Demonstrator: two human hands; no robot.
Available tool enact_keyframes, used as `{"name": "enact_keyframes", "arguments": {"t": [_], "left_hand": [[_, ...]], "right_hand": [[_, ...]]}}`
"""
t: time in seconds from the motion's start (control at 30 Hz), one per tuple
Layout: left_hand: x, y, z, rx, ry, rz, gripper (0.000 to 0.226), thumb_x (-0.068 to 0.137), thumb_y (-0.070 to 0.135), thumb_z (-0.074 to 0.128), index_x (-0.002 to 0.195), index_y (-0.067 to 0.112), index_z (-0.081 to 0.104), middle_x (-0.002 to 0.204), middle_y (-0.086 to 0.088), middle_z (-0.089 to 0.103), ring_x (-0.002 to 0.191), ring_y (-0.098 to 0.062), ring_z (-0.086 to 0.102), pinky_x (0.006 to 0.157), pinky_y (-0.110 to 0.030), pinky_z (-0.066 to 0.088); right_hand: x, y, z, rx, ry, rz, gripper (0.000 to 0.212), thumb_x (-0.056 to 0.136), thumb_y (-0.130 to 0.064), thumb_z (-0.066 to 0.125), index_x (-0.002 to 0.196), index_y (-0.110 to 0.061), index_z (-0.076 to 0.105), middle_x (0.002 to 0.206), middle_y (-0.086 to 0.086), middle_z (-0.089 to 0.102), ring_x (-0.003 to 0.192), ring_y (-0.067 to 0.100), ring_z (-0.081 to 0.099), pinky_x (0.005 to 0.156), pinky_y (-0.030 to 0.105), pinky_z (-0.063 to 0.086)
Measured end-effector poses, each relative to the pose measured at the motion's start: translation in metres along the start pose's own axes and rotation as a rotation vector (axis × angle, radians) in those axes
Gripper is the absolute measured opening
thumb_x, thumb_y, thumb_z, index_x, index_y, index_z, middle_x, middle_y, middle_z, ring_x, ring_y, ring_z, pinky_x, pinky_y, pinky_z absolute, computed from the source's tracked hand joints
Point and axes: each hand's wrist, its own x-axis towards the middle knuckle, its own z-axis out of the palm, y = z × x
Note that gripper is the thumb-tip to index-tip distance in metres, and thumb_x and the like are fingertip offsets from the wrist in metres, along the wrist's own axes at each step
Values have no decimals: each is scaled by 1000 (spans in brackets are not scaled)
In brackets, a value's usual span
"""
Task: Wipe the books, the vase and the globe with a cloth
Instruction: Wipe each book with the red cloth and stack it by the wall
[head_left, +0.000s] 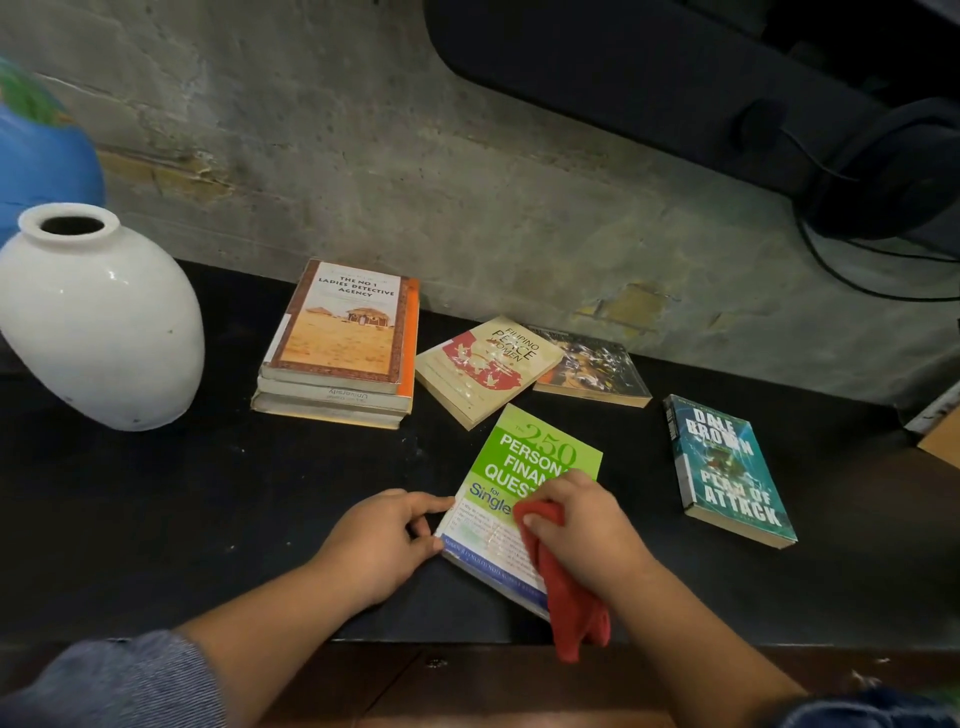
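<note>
Fingers: R (571, 486) grip cloth (566, 597), L (431, 501) pinch book (519, 457); ~7 books (337, 332), 1 vase (98, 322), 1 globe (41, 156)

So the surface is a black tabletop (234, 519) with a brown wooden front (493, 686) below its near edge. Behind it is a rough grey concrete wall (415, 156) with some yellowish patches. Top right there's a big dark panel (623, 62), what looks like headphones (893, 171) and a black cable (852, 285) looping under them. There's a bit of a cardboard box (941, 441) at the right edge
</note>
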Motion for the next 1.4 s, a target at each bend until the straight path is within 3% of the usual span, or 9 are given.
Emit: {"name": "enact_keyframes", "arguments": {"t": [0.2,0.37,0.47,0.6,0.73,0.93,1.1,1.3,1.4], "left_hand": [[0,0,0,-3,5,3,49,89,25,65,131,46,50,90,12,55,72,-3,52,66,-14,43],[-1,0,0,-19,8,2,49,88,24,66,129,47,52,89,10,55,70,-5,53,67,-17,47],[-1,1,0,-4,5,0,48,89,25,66,129,47,52,89,11,55,71,-4,53,65,-13,43],[-2,2,-1,13,5,-3,50,89,25,65,131,48,50,90,12,54,73,-4,54,64,-11,40],[-2,2,-1,8,0,1,49,89,25,65,131,47,50,91,12,54,74,-3,54,64,-11,40],[-2,3,-1,9,3,7,49,89,25,65,131,47,50,91,11,55,74,-3,53,63,-11,39],[-2,1,-1,10,6,10,49,89,26,65,130,48,50,90,12,54,73,-3,54,63,-12,39],[-1,0,1,3,5,3,50,89,25,66,130,48,50,90,11,55,72,-4,54,64,-15,44],[0,-2,1,-32,-3,-5,49,88,23,67,129,47,52,90,10,55,70,-5,54,67,-19,49]], "right_hand": [[10,4,-46,21,185,52,27,91,-31,64,119,-27,65,112,-11,42,104,9,47,87,22,38],[10,3,-42,-84,-55,-28,47,93,-31,57,140,-34,50,140,-13,40,123,12,45,102,27,42],[12,15,-26,-137,-75,-24,54,93,-42,57,144,-44,39,150,-14,35,133,18,32,111,37,35],[3,13,6,-19,-56,43,61,96,-48,51,149,-50,21,154,-11,29,139,18,26,113,43,32],[-18,-1,26,-168,14,-76,54,97,-47,48,146,-51,25,149,-16,26,136,12,25,106,42,29],[-6,8,20,-179,109,27,49,97,-48,45,145,-46,33,149,-13,29,133,15,30,107,42,29],[-25,-2,38,-107,66,-181,45,93,-46,55,137,-45,47,142,-20,34,127,13,34,99,37,34],[-7,12,30,-55,172,-46,36,95,-38,56,131,-42,55,137,-18,42,123,12,38,106,36,38],[-20,1,40,-3,119,-247,35,88,-34,59,122,-40,62,133,-18,49,115,16,47,96,38,43]]}}
